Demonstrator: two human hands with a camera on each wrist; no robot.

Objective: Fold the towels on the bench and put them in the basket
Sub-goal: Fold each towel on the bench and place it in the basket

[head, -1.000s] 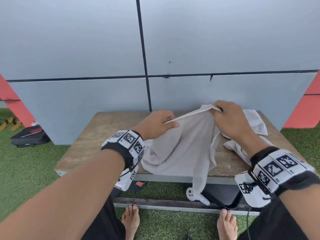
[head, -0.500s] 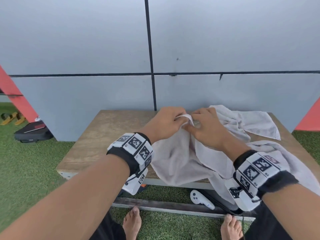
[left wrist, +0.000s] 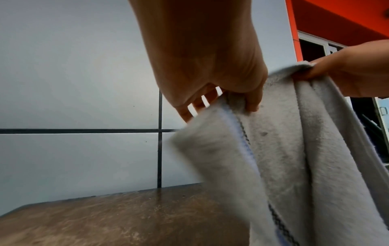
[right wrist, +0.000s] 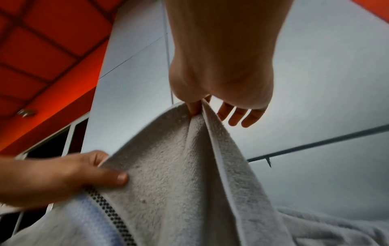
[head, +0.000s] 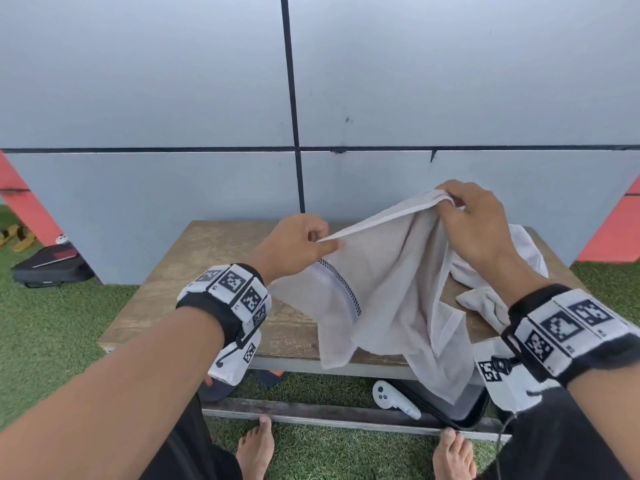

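A pale grey towel (head: 391, 292) with a black checked stripe hangs between my hands above the wooden bench (head: 207, 271). My left hand (head: 301, 247) pinches its top hem at the left end, seen close in the left wrist view as left hand (left wrist: 221, 93) on towel (left wrist: 284, 158). My right hand (head: 471, 223) pinches the same hem higher and further right; the right wrist view shows right hand (right wrist: 202, 106) on towel (right wrist: 179, 183). The towel's lower part drapes over the bench's front edge. A second white towel (head: 491, 292) lies crumpled on the bench at the right. No basket is in view.
A grey panelled wall (head: 207, 98) stands right behind the bench. Under the bench lie a white controller (head: 394, 400), a black case (head: 467, 407) and a metal rail (head: 311, 414). A black bag (head: 52, 268) sits on the grass at left. My bare feet (head: 256, 448) stand in front.
My hands were together at the towel's hem half a second ago; they have now drawn apart along it, the right hand rising to the right, stretching the top edge taut.
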